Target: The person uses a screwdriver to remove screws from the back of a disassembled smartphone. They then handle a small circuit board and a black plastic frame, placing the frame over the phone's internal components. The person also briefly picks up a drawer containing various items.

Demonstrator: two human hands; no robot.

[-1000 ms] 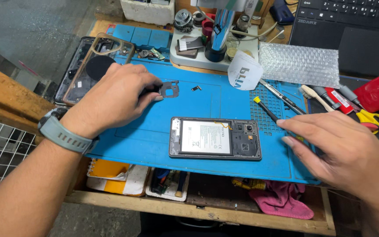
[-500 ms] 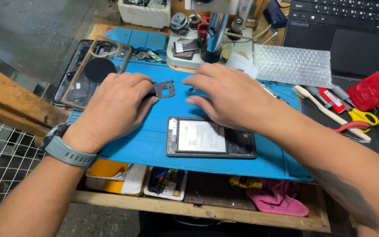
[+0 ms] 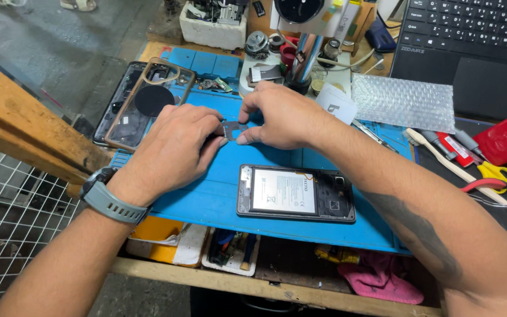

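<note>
Across the wooden worktop (image 3: 277, 287) a blue repair mat (image 3: 206, 199) takes up most of the room, its near edge running just short of the worktop's front lip, its left edge close to a slanting wooden beam (image 3: 24, 135) with white wire mesh (image 3: 7, 235) below. At the far right a dark laptop (image 3: 470, 53) closes off the back corner, and a sheet of bubble wrap (image 3: 403, 103) lies just in front of it. Behind the hands a microscope stand (image 3: 306, 35) and a white tray of small parts (image 3: 212, 26) crowd the rear edge, so little free space remains there. An opened phone (image 3: 296, 192), back off and its white battery showing, lies flat on the mat just nearer than the hands, with bare mat to its left. A phone back in a brown-rimmed case (image 3: 145, 103) rests at the mat's left rear corner, just beside the left hand (image 3: 174, 149). Scissors with red and yellow handles (image 3: 488, 176), a toothbrush (image 3: 447, 161) and small screwdrivers (image 3: 450, 147) lie well apart to the right. The left hand, a grey watch at its wrist, and the right hand (image 3: 280, 114) meet at the mat's middle, each grip pinched on a small dark metal cover plate (image 3: 234, 129), held low over the mat between the fingertips of both.
</note>
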